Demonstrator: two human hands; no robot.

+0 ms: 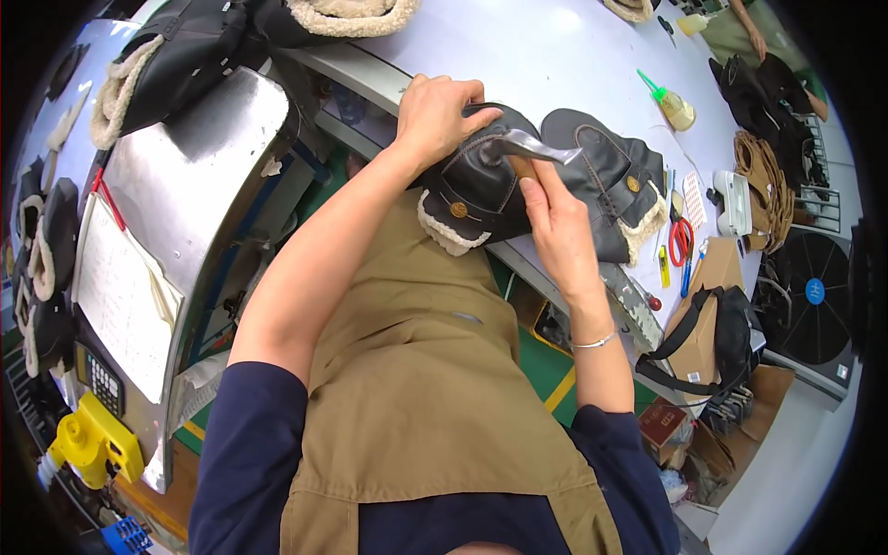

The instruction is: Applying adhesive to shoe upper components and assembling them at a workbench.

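Observation:
My left hand point(437, 118) grips the rounded end of a black leather shoe upper point(476, 190) with cream fleece lining, a strap and a gold button. Its thumb lies on top of the leather, and the other fingers curl around the edge, partly hidden. In my right hand point(562, 227) is the wooden handle of a hammer point(529, 148) with a curved metal head, one end of it on or just above the upper's stitched front. A second matching upper point(606, 176) lies just right of it on the table, partly behind my right hand and the hammer.
The white table point(518, 55) holds a green-tipped bottle point(673, 106), red-handled scissors point(681, 242) and pens. More fleece-lined pieces point(185, 65) lie at the far left above a metal surface with a notebook point(125, 296). Another person's hand point(757, 44) shows at the far right.

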